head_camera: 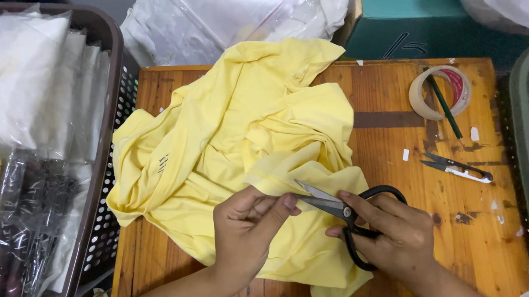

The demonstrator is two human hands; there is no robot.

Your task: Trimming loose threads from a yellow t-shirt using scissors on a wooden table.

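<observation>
The left hand (pixel 248 227) is pinching a yellow garment (pixel 240 141) taut on a wooden table (pixel 467 240) — so the right hand (pixel 394 236), gripping black scissors (pixel 349 216), is meeting a firm edge.

Both forearms come in from the bottom edge and meet near the middle. The left hand (pixel 246 227) is curled, its fingers (pixel 285 203) pinched together at the tips. The right hand (pixel 394 236) is closed in a grip, index finger stretched forward.
</observation>
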